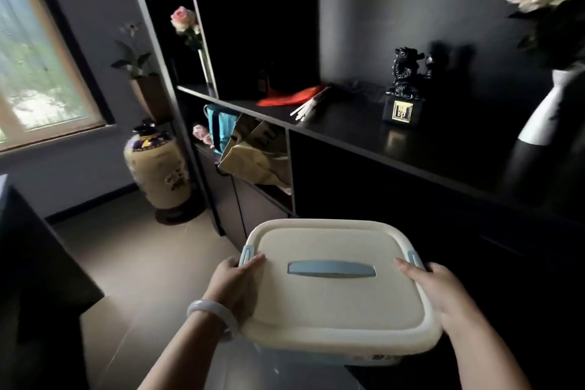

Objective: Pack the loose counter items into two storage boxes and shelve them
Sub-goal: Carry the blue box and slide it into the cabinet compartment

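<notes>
i carry the storage box (335,294) between both hands, its cream lid facing up at me. my left hand (235,282) grasps the left edge, thumb laid across the lid just beside the blue latch (247,255). my right hand (440,291) grasps the opposite edge the same way, thumb on top. the fingers below the rim are hidden, so i can only vouch for the thumbs pressing from above. between my thumbs the blue handle (331,269) lies flat in the lid.

the lid is on and the latches look folded down, so i judge this box packed and closed; what is inside i cannot see. it is not yet shelved: it hangs in my grip, lower than the open shelf board (354,133) that runs beyond my fingertips and short of it.

on that board, ahead of my left hand, lie a red item (294,95) and a bundle of white sticks (308,108). ahead of my right hand stands a dark figurine (403,85). whether any of these are loose things meant for packing, i can't tell.

no second box is in view, so i cannot say whether it is filled or put away. as i judge it, what is left is setting this box into a compartment, plus whatever the other box needs.
</notes>
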